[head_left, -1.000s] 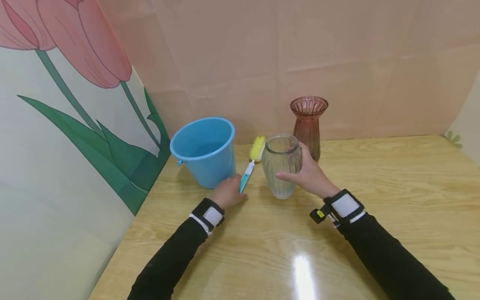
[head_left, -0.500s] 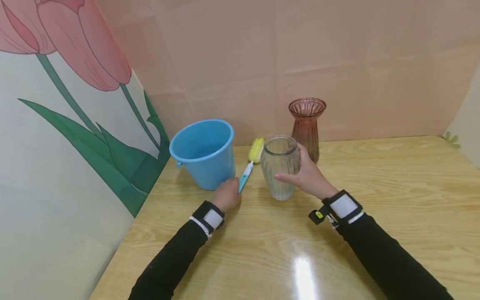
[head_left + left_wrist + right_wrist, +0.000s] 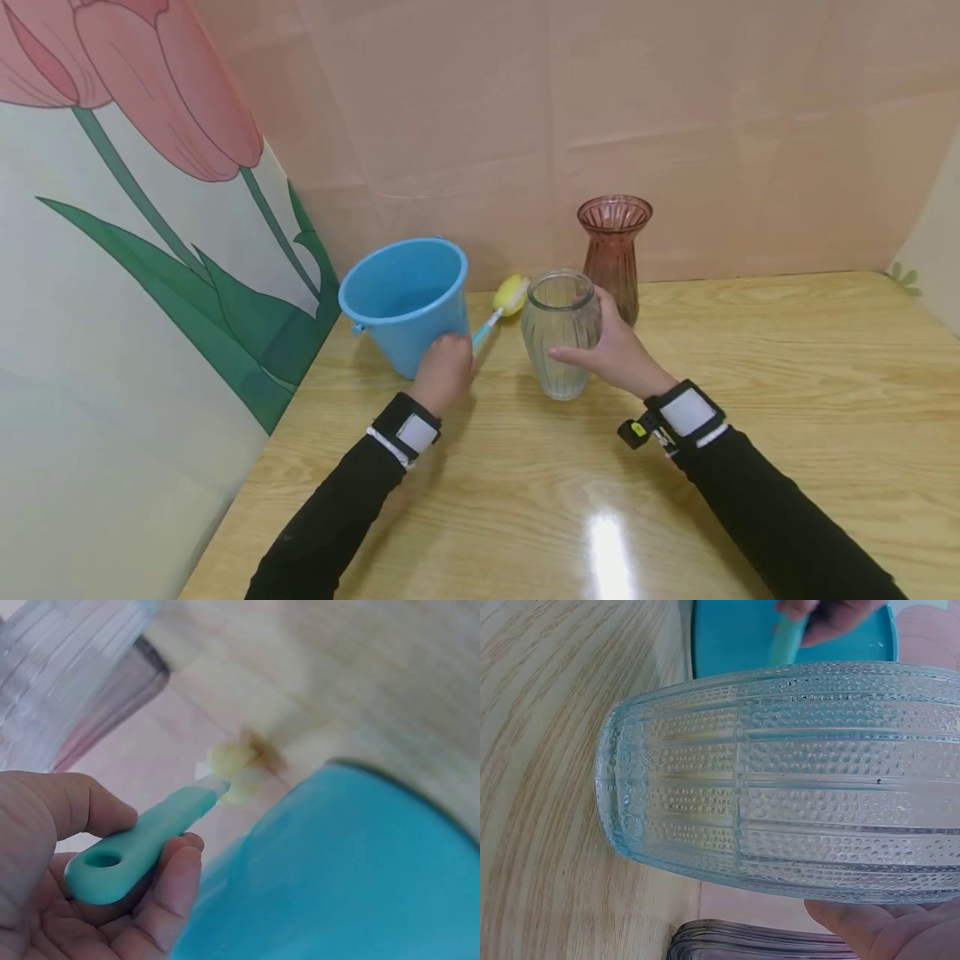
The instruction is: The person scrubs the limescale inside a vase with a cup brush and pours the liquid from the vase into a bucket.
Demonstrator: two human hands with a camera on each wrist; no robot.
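Clear ribbed vase (image 3: 561, 333) stands upright on table (image 3: 750, 400), right hand (image 3: 618, 350) wrapped round its side, likely steadying it. Left hand (image 3: 444, 375), beside blue bucket (image 3: 405, 304), has fingers (image 3: 169, 900) curled round the sponge brush (image 3: 495, 312) handle, yellow head raised off the table.

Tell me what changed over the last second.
The left hand gripped the brush by its handle and lifted it off the table, sponge end up. The right hand kept holding the clear vase; bucket and pink vase stayed put.
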